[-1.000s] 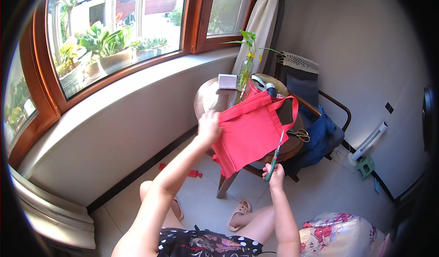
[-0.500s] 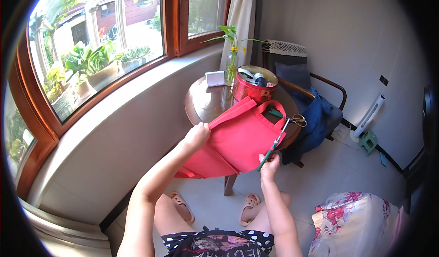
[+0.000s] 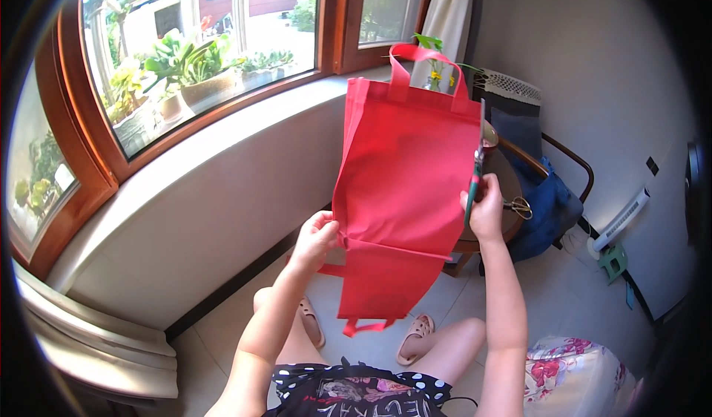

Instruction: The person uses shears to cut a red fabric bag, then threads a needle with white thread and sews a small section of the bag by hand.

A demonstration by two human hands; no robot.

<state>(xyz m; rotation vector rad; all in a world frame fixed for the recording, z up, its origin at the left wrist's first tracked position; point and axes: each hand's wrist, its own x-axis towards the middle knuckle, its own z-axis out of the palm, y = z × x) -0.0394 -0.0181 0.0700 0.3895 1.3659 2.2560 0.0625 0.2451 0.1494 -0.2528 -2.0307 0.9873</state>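
Observation:
A red fabric tote bag (image 3: 411,168) is held up in front of me, opened out, with one handle loop at its top and another hanging at the bottom. A crease crosses it below the middle. My left hand (image 3: 315,240) is closed, pinching the bag's left edge near that crease. In my right hand (image 3: 486,208), closed at the bag's right edge, are green-handled scissors (image 3: 475,171) with the blades pointing up. Whether those fingers also grip the fabric is hard to tell.
Behind the bag, a round brown table (image 3: 506,176) is largely hidden. Gold-handled scissors (image 3: 519,208) lie on its right side. Past it stands a chair with a blue cushion (image 3: 517,131) and blue cloth (image 3: 540,205). Windows line the left; a floral cover (image 3: 556,376) is at lower right.
The bag has risen off the table into a more upright hang, and its lower part now drops down. My right hand moved up and right with the scissors; my left hand shifted lower on the edge.

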